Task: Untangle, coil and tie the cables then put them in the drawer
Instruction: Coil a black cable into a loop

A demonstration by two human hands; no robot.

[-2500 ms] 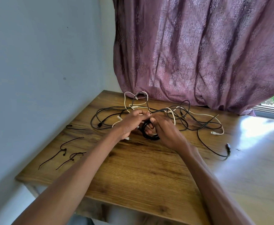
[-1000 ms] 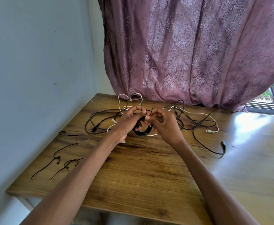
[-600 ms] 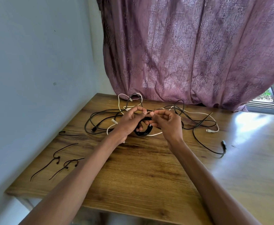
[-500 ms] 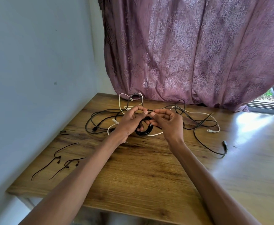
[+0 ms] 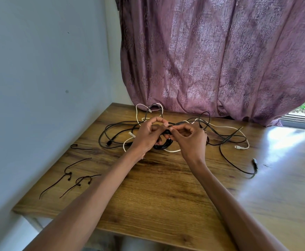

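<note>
Both hands, left hand (image 5: 147, 135) and right hand (image 5: 188, 137), still pinching the black coil (image 5: 163, 144), fingertips now closer together.

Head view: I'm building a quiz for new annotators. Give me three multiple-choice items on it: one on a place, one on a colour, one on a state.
1. Where do the loose black ties lie?
A. table's left edge, by the wall
B. under the curtain
C. in a drawer

2. What colour is the coiled cable between the hands?
A. white
B. black
C. red

3. The tangled cables behind the hands are:
A. all coiled
B. still spread loose
C. bagged

Answers: A, they lie beside the wall; B, the dark loops show below the left hand and right hand; B, strands sprawl across the table.
</note>
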